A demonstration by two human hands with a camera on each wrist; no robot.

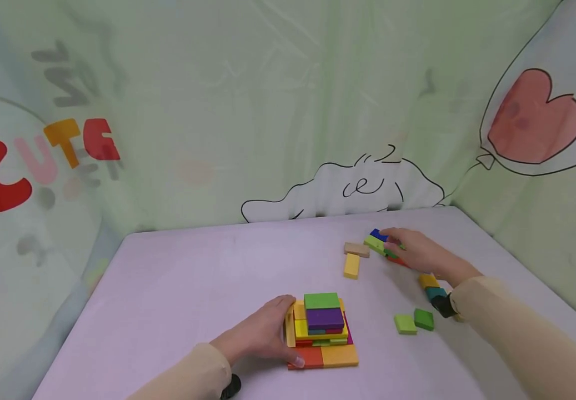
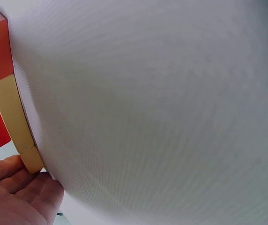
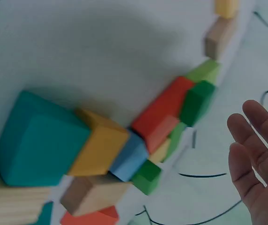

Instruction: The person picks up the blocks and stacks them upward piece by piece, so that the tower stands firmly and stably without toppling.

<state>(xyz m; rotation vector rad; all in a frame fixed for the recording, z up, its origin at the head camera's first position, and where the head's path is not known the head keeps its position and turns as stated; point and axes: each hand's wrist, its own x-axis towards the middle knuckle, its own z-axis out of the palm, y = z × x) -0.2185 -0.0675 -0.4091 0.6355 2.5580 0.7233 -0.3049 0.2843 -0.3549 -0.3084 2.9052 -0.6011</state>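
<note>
Head view: your left hand (image 1: pixel 260 333) rests flat-fingered against the stack (image 1: pixel 321 330); your right hand (image 1: pixel 415 251) lies spread over loose blocks (image 1: pixel 382 244), gripping none.

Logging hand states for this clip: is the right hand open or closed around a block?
Open. In the right wrist view the right hand shows straight, spread fingers holding nothing; the head view shows it over the loose blocks.

Open counter (image 1: pixel 193 278) is lying at nine to eleven o'clock of the block stack (image 1: pixel 321 330); loose blocks (image 1: pixel 357 255) and two green squares (image 1: pixel 414 321) are crowding its one-to-three o'clock side.
</note>
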